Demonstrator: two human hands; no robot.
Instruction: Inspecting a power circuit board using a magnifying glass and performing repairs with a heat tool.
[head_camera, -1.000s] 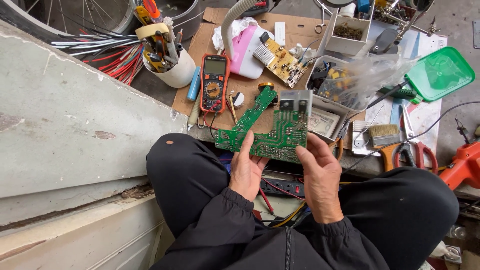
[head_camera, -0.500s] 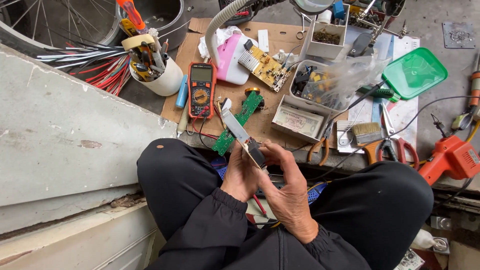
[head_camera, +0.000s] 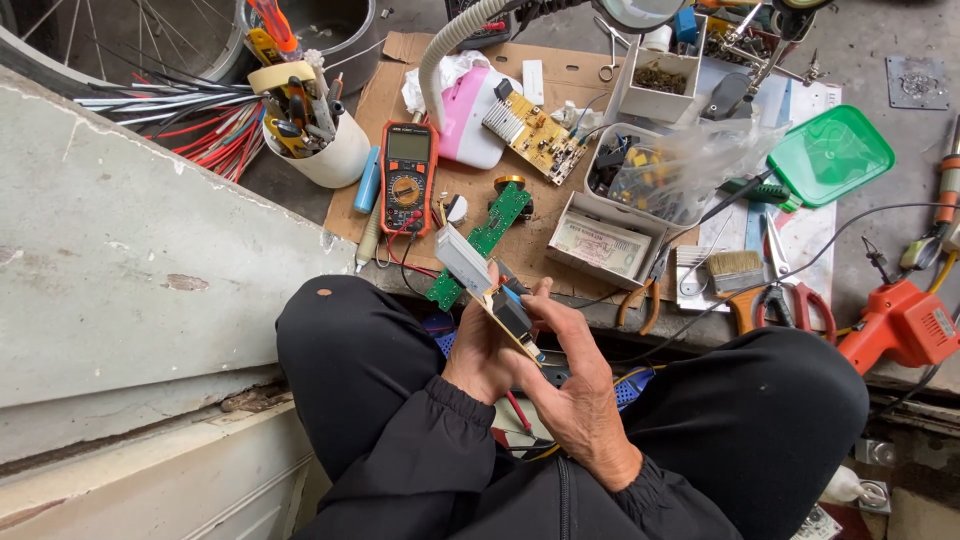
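Left hand: the left hand (head_camera: 478, 352) is curled round the near left edge of a circuit board (head_camera: 487, 293), fingers wrapped behind it.
Right hand: the right hand (head_camera: 572, 385) grips the same board from the right, fingertips pressed on its upper edge, thumb underneath.
Board: held edge-on over the lap, tilted, its silver heat sink (head_camera: 462, 258) at the far end, a dark block nearer the hands.
Cup: a white cup (head_camera: 325, 158), far left, stuffed with screwdrivers and pliers.
Boxes: a small white box (head_camera: 660, 92) holds brownish bits; a clear plastic tray (head_camera: 655, 185) is packed with small parts under a crumpled bag; a shallow carton (head_camera: 600, 245) holds a paper note.
Lid: a green plastic lid (head_camera: 830, 155) lies far right.
Cardboard sheet: a cardboard sheet (head_camera: 560, 75) carries an orange multimeter (head_camera: 407, 177), a long green board strip (head_camera: 482, 240) and a yellowish board (head_camera: 535, 137).
Floor: grey concrete, with an orange glue gun (head_camera: 900, 325) at right, a brush (head_camera: 735, 265) and red-handled cutters.
Left side: a worn white ledge (head_camera: 130, 260), bundled wires beyond it.
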